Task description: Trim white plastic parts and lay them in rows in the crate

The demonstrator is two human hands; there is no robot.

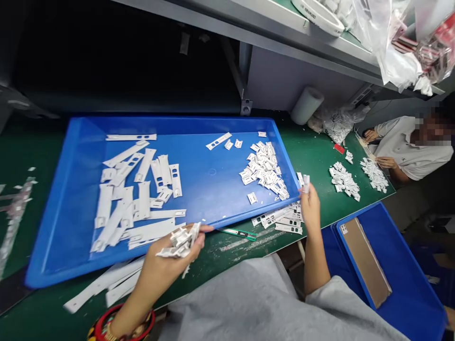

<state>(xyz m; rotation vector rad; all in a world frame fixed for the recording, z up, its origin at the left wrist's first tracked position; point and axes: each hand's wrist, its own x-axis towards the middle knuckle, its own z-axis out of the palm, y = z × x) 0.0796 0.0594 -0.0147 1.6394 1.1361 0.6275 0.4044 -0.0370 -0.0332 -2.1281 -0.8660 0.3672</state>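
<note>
My left hand (165,267) is closed around a bunch of small white plastic pieces (182,240), just over the front rim of a blue tray (213,177). My right hand (311,210), at the tray's front right corner, pinches a small white piece (306,183). Inside the tray, long white strips with cutouts (144,199) lie jumbled on the left. A heap of small white pieces (263,166) sits on the right, with a few loose ones beside it. More white strips (284,219) lie on the table below my right hand.
A green utility knife (239,233) lies before the tray on the green table (314,154). Small-piece piles (344,181) lie to the right, near a co-worker (408,147). Blue bins (401,270) stand lower right. A metal shelf (227,28) overhangs the back.
</note>
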